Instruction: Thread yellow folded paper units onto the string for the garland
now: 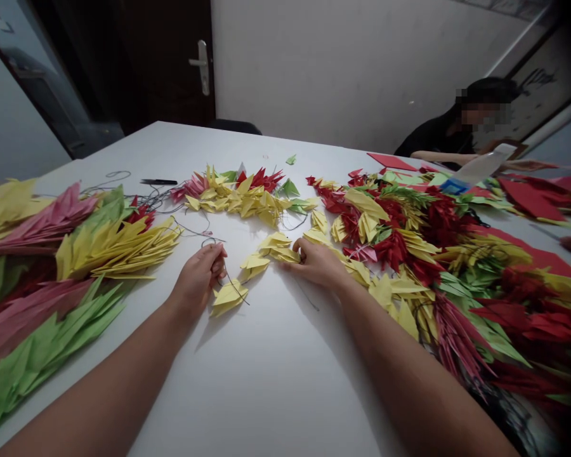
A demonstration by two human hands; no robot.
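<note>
Near the middle of the white table (266, 393), my left hand (203, 273) is closed on a thin dark string (235, 285). Beside it a small bunch of yellow folded paper pieces (228, 298) hangs at the left end of a strung row. My right hand (316, 261) pinches that row at the yellow paper pieces (278, 246), thumb and finger together. From there the yellow row runs behind my right hand toward the pile on the right. A loose string end (309, 297) trails below my right hand.
Bundles of yellow, pink and green paper pieces (118, 249) lie at the left. A large mixed pile (400, 247) covers the right side. Black tweezers (158, 182) and tangled string lie behind my left hand. A person (450, 130) sits at the far right near red paper (393, 161).
</note>
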